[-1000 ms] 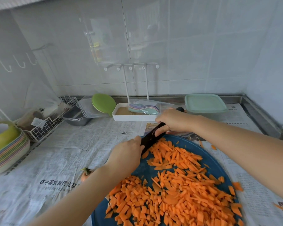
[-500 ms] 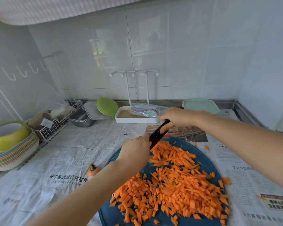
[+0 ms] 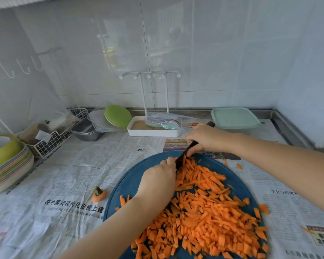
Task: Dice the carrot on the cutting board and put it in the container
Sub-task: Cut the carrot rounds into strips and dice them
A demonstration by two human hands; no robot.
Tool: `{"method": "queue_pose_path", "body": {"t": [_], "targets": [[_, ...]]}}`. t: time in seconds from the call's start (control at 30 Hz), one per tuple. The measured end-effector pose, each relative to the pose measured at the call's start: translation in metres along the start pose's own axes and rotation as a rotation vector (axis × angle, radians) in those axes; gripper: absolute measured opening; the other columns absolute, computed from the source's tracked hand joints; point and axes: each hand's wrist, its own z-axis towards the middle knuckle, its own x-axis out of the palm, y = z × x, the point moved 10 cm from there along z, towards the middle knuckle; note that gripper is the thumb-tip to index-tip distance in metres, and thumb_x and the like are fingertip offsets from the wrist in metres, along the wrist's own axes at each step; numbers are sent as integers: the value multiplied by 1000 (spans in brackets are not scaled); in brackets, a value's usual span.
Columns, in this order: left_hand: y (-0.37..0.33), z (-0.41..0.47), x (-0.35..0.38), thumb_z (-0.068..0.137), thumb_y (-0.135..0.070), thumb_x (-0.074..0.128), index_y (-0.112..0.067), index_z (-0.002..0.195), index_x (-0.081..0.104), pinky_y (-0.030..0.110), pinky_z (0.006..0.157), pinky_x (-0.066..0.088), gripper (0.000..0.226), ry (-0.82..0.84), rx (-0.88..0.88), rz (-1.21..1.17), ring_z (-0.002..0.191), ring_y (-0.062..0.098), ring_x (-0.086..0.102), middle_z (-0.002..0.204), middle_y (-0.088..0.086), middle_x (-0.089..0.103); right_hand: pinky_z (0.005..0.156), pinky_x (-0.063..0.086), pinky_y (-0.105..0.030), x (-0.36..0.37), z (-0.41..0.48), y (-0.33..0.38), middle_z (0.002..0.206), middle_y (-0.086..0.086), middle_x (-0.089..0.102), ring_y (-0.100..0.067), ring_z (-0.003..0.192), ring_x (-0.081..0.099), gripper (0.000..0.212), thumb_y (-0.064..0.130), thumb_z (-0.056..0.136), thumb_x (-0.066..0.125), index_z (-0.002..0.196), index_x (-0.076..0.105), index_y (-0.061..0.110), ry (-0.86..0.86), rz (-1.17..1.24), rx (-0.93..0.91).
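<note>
A round dark blue cutting board [image 3: 131, 182] carries a big heap of carrot pieces [image 3: 209, 217], small dice in front and longer strips [image 3: 200, 174] at the back. My right hand [image 3: 206, 137] grips the handle of a black knife [image 3: 183, 156] at the board's far edge, its blade slanting down into the strips. My left hand [image 3: 157, 178] sits just left of the blade with fingers curled over the strips beside it. A mint-lidded container [image 3: 234, 118] stands at the back right.
Newspaper [image 3: 64, 184] covers the counter. A carrot top [image 3: 98, 194] lies left of the board. White rack tray [image 3: 153, 128], green lid [image 3: 117, 116], clear and metal tubs [image 3: 88, 128], wire basket [image 3: 52, 139] and stacked bowls [image 3: 6, 165] line the back and left. Loose carrot bits [image 3: 263, 208] lie to the right.
The knife blade has come down steeper into the far strips, and my left hand has slid closer to it. The view has shifted slightly.
</note>
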Motion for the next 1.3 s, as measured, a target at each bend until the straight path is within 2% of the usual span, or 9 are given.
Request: {"method": "queue_pose_path", "body": {"t": [0.07, 0.13, 0.27, 0.4, 0.57, 0.77, 0.93, 1.07, 1.3], "targets": [[-7, 0, 1, 94, -15, 51, -11, 103, 44, 22, 39, 16, 11, 2, 32, 13, 72, 19, 62, 92, 3, 58, 71, 34, -26, -3, -7, 1, 63, 13, 42, -3, 60, 38, 47, 65, 77, 59, 61, 33, 29, -57, 23, -14], [-8, 2, 9, 98, -11, 37, -12, 109, 38, 26, 45, 28, 11, 89, 38, -2, 84, 22, 62, 102, 3, 56, 66, 31, -24, -5, -10, 5, 61, 14, 38, -1, 58, 36, 47, 56, 79, 66, 61, 31, 32, -25, 61, -8], [11, 7, 3, 103, -26, 30, -12, 109, 40, 31, 59, 37, 18, 118, -6, -83, 90, 25, 62, 104, 4, 59, 56, 27, -25, -6, -1, 9, 65, 6, 46, -5, 60, 39, 41, 52, 86, 65, 63, 42, 27, 128, 112, 73], [24, 3, -13, 104, -27, 28, -10, 109, 40, 32, 61, 35, 21, 79, -26, -127, 89, 26, 60, 104, 6, 60, 61, 36, -34, -25, 2, 15, 71, -4, 53, -14, 64, 45, 48, 59, 87, 58, 78, 55, 11, 88, 119, 88], [13, -7, -22, 104, -27, 28, -14, 100, 37, 29, 58, 33, 16, 41, 4, -143, 83, 23, 59, 100, 5, 60, 52, 30, -21, -31, -7, 23, 65, 4, 42, -8, 57, 36, 43, 50, 89, 63, 65, 43, 21, 143, 118, 78], [4, -15, -16, 104, -25, 28, -12, 105, 39, 29, 59, 35, 17, 54, -15, -175, 85, 23, 61, 101, 4, 60, 54, 28, -27, -24, -11, 19, 65, 4, 44, -10, 61, 38, 44, 55, 84, 65, 65, 44, 21, 166, 154, 68], [-1, -12, -21, 104, -26, 28, -16, 97, 33, 30, 59, 34, 13, 38, -1, -201, 85, 24, 62, 100, 4, 60, 57, 30, -30, -30, -15, 15, 66, 2, 43, -13, 63, 39, 56, 71, 75, 54, 68, 46, 16, 141, 121, 44], [-7, -12, -12, 104, -24, 28, -12, 108, 40, 29, 60, 36, 17, 71, -3, -174, 87, 23, 62, 104, 4, 60, 57, 29, -29, -19, -18, 12, 63, 4, 41, -9, 59, 35, 52, 67, 76, 57, 65, 44, 19, 157, 149, 52], [-11, -14, -6, 103, -19, 30, -11, 115, 38, 26, 57, 36, 17, 76, -17, -103, 90, 21, 62, 108, 5, 59, 74, 40, -41, -6, -17, 9, 69, 1, 49, -16, 70, 43, 45, 61, 83, 59, 68, 45, 20, 183, 69, 34]]}}
